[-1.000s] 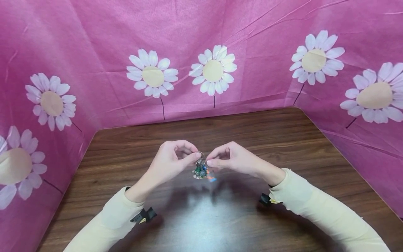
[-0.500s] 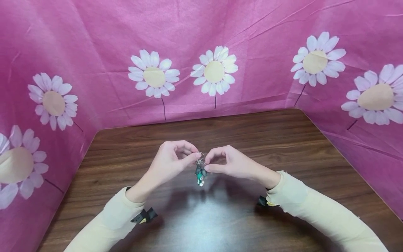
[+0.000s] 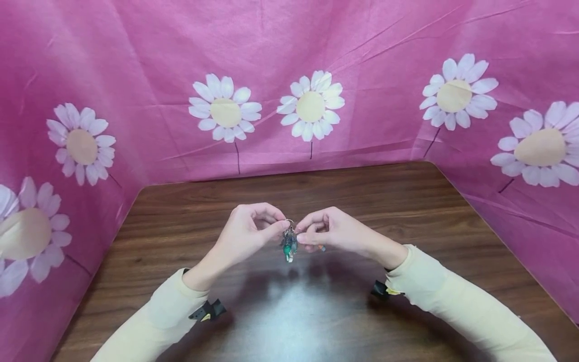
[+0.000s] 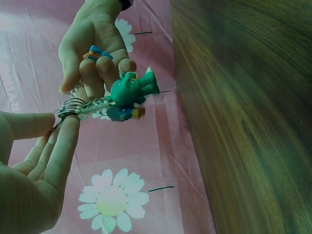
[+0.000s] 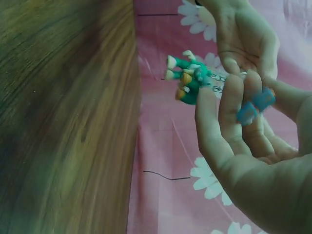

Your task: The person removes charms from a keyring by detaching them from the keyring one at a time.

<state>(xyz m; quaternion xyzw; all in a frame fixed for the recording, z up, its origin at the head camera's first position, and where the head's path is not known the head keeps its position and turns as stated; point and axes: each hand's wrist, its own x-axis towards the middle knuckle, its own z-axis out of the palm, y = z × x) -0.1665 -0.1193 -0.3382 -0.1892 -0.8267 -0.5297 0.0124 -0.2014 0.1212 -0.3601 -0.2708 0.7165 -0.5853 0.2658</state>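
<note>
Between left thumb and forefinger, my left hand (image 3: 251, 229) pinches a bunch of metal key rings (image 4: 70, 108). Keychain figures dangle from it on short chains, a green figure (image 4: 127, 91) and a dark blue one (image 4: 119, 113) among them. Close on the right, my right hand (image 3: 336, 230) pinches a keychain by its thin chain (image 4: 75, 90) with thumb and fingertips. Its small blue-and-orange charm (image 5: 256, 106) lies against the right fingers. Both hands are raised over the table, fingertips almost meeting.
The brown wood-grain table (image 3: 181, 211) spreads beneath both hands. A pink cloth (image 3: 362, 125) printed with white daisies surrounds its back and sides. Each sleeve has a dark strap (image 3: 208, 310) at the wrist.
The right hand shifted slightly left, then back right. The blue-and-orange charm, swinging below that hand earlier, now rests by its fingers. The green figure hangs straighter; the left hand barely moved.
</note>
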